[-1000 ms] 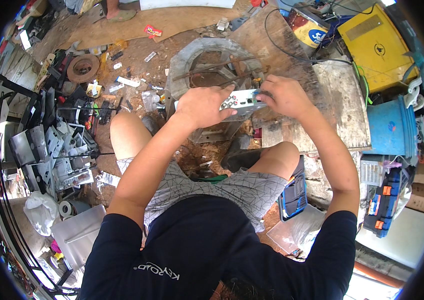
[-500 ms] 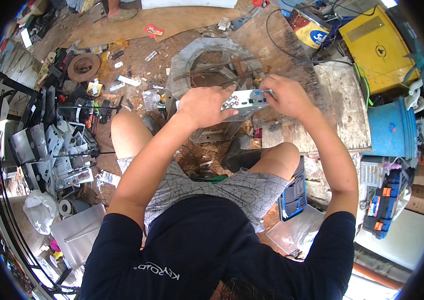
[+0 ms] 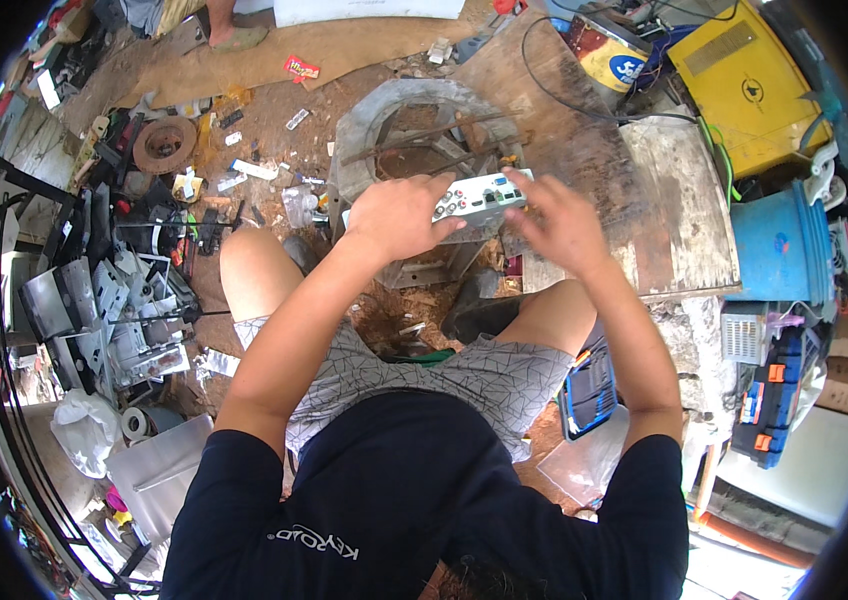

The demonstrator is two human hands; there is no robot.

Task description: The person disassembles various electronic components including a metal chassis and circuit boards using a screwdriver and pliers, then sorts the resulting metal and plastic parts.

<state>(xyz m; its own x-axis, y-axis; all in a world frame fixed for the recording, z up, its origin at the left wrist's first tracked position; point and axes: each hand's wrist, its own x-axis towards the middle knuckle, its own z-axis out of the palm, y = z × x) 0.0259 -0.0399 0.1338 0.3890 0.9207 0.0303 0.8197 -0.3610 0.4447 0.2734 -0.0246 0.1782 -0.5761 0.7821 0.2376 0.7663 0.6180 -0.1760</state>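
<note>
A flat electronic box [image 3: 479,200] with a pale panel of round jacks and ports is held up, its panel facing upward. My left hand [image 3: 399,218] is closed around its left end, thumb along the near side and fingers over the far side. At the right end, my right hand [image 3: 564,228] has its thumb and fingers spread apart beside the ports. Whether its fingertips touch the box cannot be made out. Beneath the box stands a grey octagonal frame [image 3: 354,150] with a round opening and rusty bars across it.
Scrap metal pieces [image 3: 109,310] and a rusty disc [image 3: 165,145] lie to the left. A worn wooden board [image 3: 679,215] is at right, near a blue bucket [image 3: 779,250], a yellow case [image 3: 749,85] and a paint tin [image 3: 604,60]. A tool case [image 3: 589,395] sits by my right thigh.
My right hand has loosened from a pinch at the box's right end, its fingers now spread, uncovering more of the panel. The box has shifted slightly left in my left hand.
</note>
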